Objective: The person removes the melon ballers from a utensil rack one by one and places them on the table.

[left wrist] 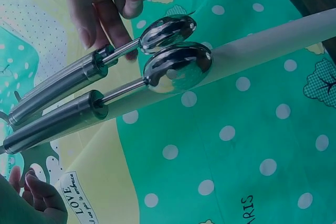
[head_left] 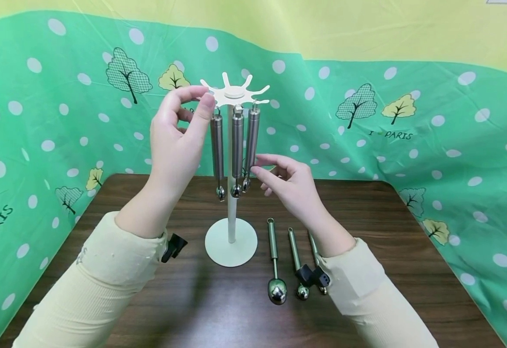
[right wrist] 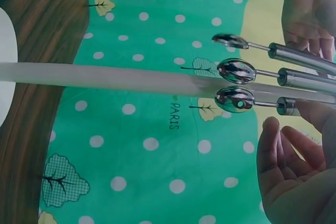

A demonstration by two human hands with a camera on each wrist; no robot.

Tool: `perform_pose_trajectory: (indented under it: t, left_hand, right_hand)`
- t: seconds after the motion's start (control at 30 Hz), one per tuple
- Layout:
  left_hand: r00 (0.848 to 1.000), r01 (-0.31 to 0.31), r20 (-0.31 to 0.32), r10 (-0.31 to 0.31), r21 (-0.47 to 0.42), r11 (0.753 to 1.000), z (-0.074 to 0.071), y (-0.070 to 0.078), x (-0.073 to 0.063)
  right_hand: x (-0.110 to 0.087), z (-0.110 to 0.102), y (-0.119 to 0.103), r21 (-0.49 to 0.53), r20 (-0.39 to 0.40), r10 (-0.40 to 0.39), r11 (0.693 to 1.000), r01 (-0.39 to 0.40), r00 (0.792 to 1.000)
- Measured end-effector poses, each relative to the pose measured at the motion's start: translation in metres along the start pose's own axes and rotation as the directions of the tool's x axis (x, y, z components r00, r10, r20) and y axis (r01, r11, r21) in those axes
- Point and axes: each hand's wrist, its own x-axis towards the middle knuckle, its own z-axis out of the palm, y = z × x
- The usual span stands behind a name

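Observation:
A white rack (head_left: 234, 93) with thin arms spreading from its top stands on a post (head_left: 232, 212). Three steel spoons hang from it: a left one (head_left: 216, 145), a middle one (head_left: 237, 145) and a right one (head_left: 252, 135). My left hand (head_left: 179, 128) is at the rack's left side, with thumb and index finger pinching around one arm. Low beside the right spoon is my right hand (head_left: 290, 186), its fingers loosely bent. In the right wrist view one fingertip of that hand (right wrist: 291, 166) touches the handle of the nearest spoon (right wrist: 287, 105).
On the dark wooden table (head_left: 170, 299) lie a large spoon (head_left: 272, 246), a smaller one (head_left: 295, 249) and a third (head_left: 313, 246), partly behind my right wrist. The rack's round base (head_left: 218, 246) stands left of them. A green and yellow patterned cloth (head_left: 344, 159) hangs behind.

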Motion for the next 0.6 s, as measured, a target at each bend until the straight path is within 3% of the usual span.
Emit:
perform_pose_trajectory:
  t: [0.6]
  left_hand:
    - [1.0,-0.009,-0.01,0.009,0.014,1.0,0.0008,0.0009,-0.0012]
  right_hand:
    - [0.007,0.0068,-0.009,-0.044,0.024,-0.079,0.996,0.08,0.997]
